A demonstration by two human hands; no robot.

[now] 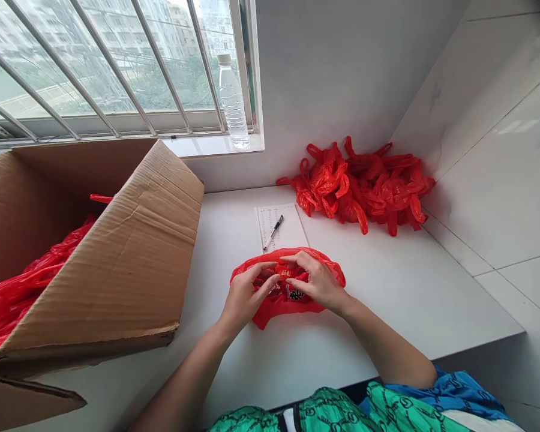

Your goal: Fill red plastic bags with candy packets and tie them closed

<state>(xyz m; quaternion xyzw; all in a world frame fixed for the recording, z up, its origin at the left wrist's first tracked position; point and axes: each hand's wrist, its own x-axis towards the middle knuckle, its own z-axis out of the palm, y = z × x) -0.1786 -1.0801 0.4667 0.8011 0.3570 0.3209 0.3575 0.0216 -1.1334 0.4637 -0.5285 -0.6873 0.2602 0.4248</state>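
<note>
A red plastic bag (270, 312) lies opened out on the white table in front of me. Inside it are several small packets, one of them dark with white lettering (296, 294). Over the bag's mouth, my left hand (249, 292) and my right hand (317, 282) face each other. Between their thumbs and fingers is a small red packet (286, 273) with yellow lettering, pinched from both sides. My fingers cover part of it and of the bag's contents.
A cardboard box (130, 264) with red plastic bags (40, 270) inside stands at the left. Behind my hands, a pen (273, 233) lies on a written sheet (292, 225). Red bags (364, 186) are heaped at the back right. A clear bottle (233, 105) stands on the windowsill.
</note>
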